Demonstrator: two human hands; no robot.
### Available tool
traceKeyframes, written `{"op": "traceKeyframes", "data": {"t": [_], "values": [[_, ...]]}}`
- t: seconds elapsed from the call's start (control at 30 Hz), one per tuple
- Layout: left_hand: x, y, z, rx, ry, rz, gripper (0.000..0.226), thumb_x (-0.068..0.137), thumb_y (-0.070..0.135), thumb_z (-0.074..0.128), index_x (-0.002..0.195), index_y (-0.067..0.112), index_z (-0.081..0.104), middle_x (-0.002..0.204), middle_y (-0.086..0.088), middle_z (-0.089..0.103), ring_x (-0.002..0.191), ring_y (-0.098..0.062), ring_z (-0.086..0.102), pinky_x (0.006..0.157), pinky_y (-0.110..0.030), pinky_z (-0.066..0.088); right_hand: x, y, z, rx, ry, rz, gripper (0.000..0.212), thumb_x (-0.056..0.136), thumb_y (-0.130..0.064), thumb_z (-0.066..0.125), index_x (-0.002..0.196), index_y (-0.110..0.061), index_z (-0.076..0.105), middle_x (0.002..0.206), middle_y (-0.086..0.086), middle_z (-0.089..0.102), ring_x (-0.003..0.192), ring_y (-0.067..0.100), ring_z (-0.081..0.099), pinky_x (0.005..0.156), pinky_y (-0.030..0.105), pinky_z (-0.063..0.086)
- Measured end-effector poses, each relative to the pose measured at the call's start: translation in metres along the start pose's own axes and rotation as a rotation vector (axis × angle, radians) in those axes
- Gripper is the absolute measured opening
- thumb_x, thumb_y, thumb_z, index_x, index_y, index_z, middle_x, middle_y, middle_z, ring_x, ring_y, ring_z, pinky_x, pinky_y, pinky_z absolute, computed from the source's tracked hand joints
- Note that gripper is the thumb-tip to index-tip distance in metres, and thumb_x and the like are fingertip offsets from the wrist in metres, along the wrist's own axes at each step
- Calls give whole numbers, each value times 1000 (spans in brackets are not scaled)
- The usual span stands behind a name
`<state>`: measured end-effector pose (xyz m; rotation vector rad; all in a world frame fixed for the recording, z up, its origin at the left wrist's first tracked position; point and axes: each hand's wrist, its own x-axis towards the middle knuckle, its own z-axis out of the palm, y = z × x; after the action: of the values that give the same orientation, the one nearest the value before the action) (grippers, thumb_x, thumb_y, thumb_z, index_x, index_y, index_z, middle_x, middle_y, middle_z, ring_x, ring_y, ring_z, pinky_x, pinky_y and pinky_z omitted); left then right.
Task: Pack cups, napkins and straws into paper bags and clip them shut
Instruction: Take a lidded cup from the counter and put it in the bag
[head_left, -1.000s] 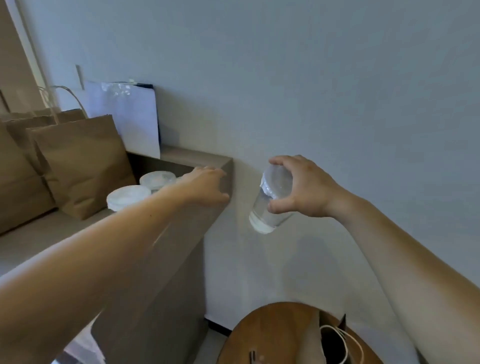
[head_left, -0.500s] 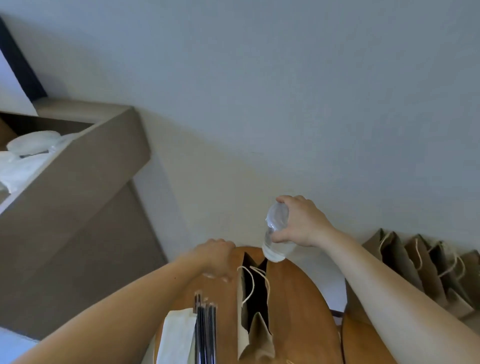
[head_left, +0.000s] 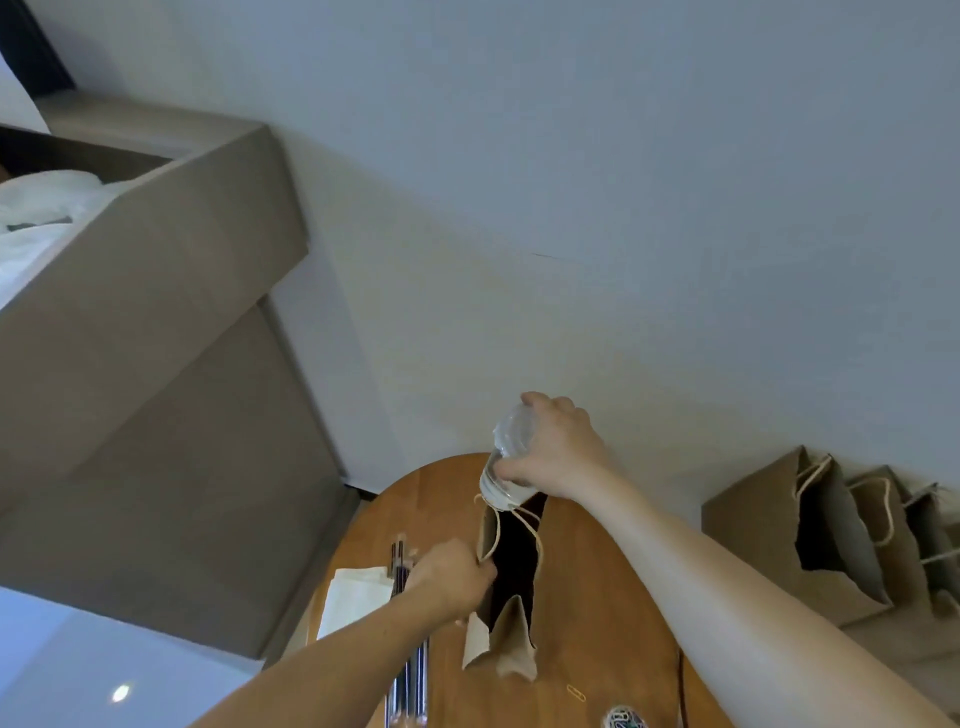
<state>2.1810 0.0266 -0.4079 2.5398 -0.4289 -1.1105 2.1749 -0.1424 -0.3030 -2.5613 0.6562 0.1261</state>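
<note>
Now that I have turned from the counter (head_left: 156, 291) and brought the clear plastic cup (head_left: 511, 439) over to the round wooden table (head_left: 597, 597), the packing of this bag can begin. A second ago my left hand (head_left: 452, 577) lay on the counter's edge and the cup hung in the air by the wall. Now that hand has dropped to the paper bag (head_left: 511, 571) standing on the table and pinches its left rim, pulling the mouth wide and dark. My right hand (head_left: 558, 452) is wrapped round the cup's upper part, fingers over the lid end and thumb across the side. It holds the cup tilted, base down, right at the far end of the bag's mouth, among the cord handles. The base looks to be at the rim but not yet inside.

My two hands are apart, one on each end of the opening. I judge the cup to be on the point of going in; the cord loops by its base could snag it, so the mouth needs to be held open.

The rest is to hand. The napkins (head_left: 356, 597) lie just left of my left wrist with the dark straws (head_left: 410, 670) beside them, and a paper clip (head_left: 575, 692) sits on the table nearer me. More open paper bags (head_left: 753, 545) stand along the wall to my right. None of the filling or clipping of this bag is done yet.
</note>
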Motion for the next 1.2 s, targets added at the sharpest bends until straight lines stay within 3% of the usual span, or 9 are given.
{"op": "traceKeyframes", "data": {"t": [0.17, 0.3, 0.47, 0.57, 0.7, 0.83, 0.97, 1.13, 1.2], "values": [[4, -3, -2, -71, -38, -37, 38, 99, 37, 43, 87, 8, 64, 61, -5, 72, 55, -12, 71, 72, -30, 59, -15, 9, 8, -109, -72, -39, 102, 60, -50, 75, 148, -29, 28, 141, 1, 38, 130, 27, 36, 92, 37, 42], [5, -2, -5, -97, -1, -30, 34, 101, 34, 43, 84, 11, 60, 51, -2, 67, 49, -10, 68, 53, -22, 48, -24, 20, 3, -301, -194, -181, 99, 63, -49, 73, 148, -28, 26, 139, 1, 38, 128, 26, 36, 88, 34, 41], [6, -6, -4, -67, -19, -29, 23, 100, 26, 52, 85, 11, 60, 59, -2, 69, 54, -12, 71, 58, -22, 54, -28, 24, 22, -559, -367, -339, 95, 68, -47, 75, 147, -24, 26, 137, 6, 37, 124, 29, 38, 92, 37, 44], [6, -9, -3, -112, -15, -3, 22, 98, 23, 53, 92, 5, 63, 60, 0, 67, 56, -14, 69, 54, -20, 54, -27, 26, 52, -594, -448, -303, 100, 69, -47, 76, 149, -23, 22, 139, 9, 36, 125, 32, 37, 93, 41, 48], [0, -16, -2, -122, -46, 5, 29, 102, 24, 45, 79, 12, 57, 59, -2, 69, 64, -13, 73, 57, -19, 54, -20, 32, 96, -579, -477, -187, 102, 71, -45, 77, 150, -23, 17, 140, 12, 33, 124, 36, 38, 93, 43, 50], [-6, -21, -3, -209, -22, -37, 31, 101, 28, 44, 85, 7, 60, 67, -7, 71, 63, -14, 72, 44, -15, 46, -13, 41, 132, -597, -462, -153, 100, 72, -43, 78, 149, -21, 17, 140, 15, 31, 124, 38, 38, 98, 45, 47], [-10, -26, -4, -177, -20, -21, 30, 100, 30, 42, 81, 11, 55, 55, -1, 62, 55, -8, 69, 45, -17, 47, -4, 53, 158, -567, -479, -92, 101, 75, -40, 76, 151, -20, 13, 146, 16, 26, 131, 39, 33, 108, 47, 40], [-7, -28, -2, -137, -2, -4, 30, 99, 33, 45, 98, 11, 65, 79, -5, 71, 68, -18, 74, 71, -29, 61, 4, 59, 192, -589, -493, -43, 91, 80, -29, 69, 151, -19, 13, 148, 18, 24, 135, 39, 30, 112, 50, 32], [-5, -30, -1, -152, -2, -15, 30, 99, 35, 47, 101, 13, 67, 86, -5, 72, 69, -18, 74, 73, -32, 62, 7, 60, 203, -594, -498, -23, 88, 85, -27, 64, 153, -18, 9, 150, 19, 21, 136, 39, 28, 113, 50, 30]]}}
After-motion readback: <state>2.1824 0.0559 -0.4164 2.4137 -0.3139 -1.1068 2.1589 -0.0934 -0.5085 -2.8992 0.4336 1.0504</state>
